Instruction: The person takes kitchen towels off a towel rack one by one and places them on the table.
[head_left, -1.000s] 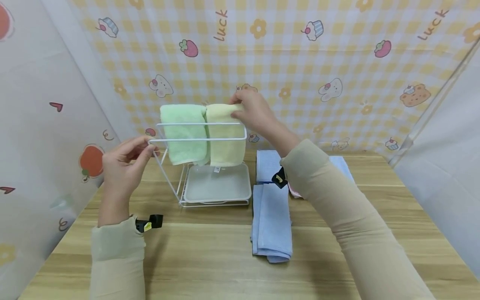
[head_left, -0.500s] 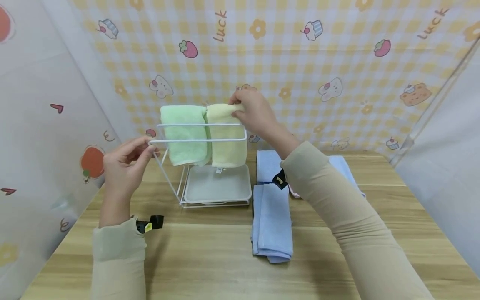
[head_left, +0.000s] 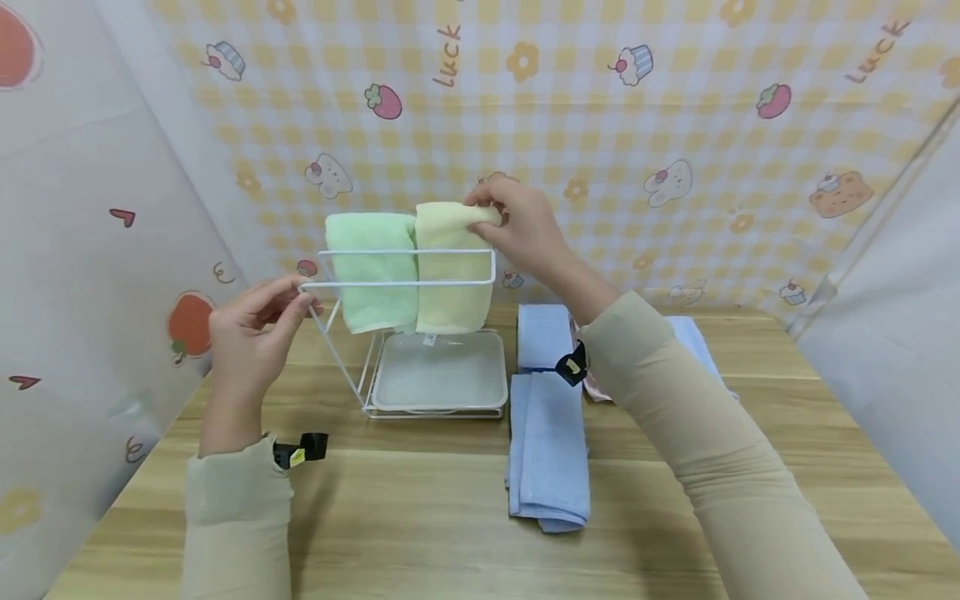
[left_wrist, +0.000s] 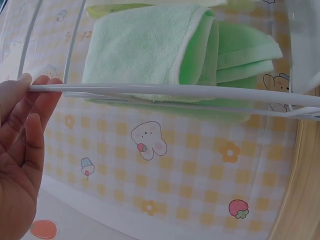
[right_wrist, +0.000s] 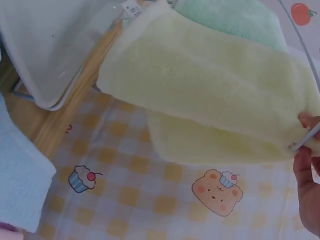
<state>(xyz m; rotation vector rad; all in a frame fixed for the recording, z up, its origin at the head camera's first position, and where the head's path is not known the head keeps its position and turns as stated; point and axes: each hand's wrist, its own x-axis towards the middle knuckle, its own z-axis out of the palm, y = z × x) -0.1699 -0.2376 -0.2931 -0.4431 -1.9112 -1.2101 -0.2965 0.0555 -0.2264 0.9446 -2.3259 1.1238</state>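
A white wire rack stands on the table, with a green towel and a yellow towel draped side by side over its upper part. My left hand pinches the rack's front left corner between thumb and fingers; the left wrist view shows the fingertips on the wire. At the top right of the yellow towel, my right hand pinches its folded edge. In the right wrist view the yellow towel hangs as a folded layer, with the fingers near the rack's wire end.
Beneath the towels a pale tray sits in the rack's base. Folded blue towels lie right of the rack. Pink cloth and another blue towel are partly hidden by my right arm. A checked curtain hangs behind.
My right hand has shifted slightly up and right, lifting the yellow towel's top edge a little. The left hand keeps its hold on the rack. The head view has shifted slightly.
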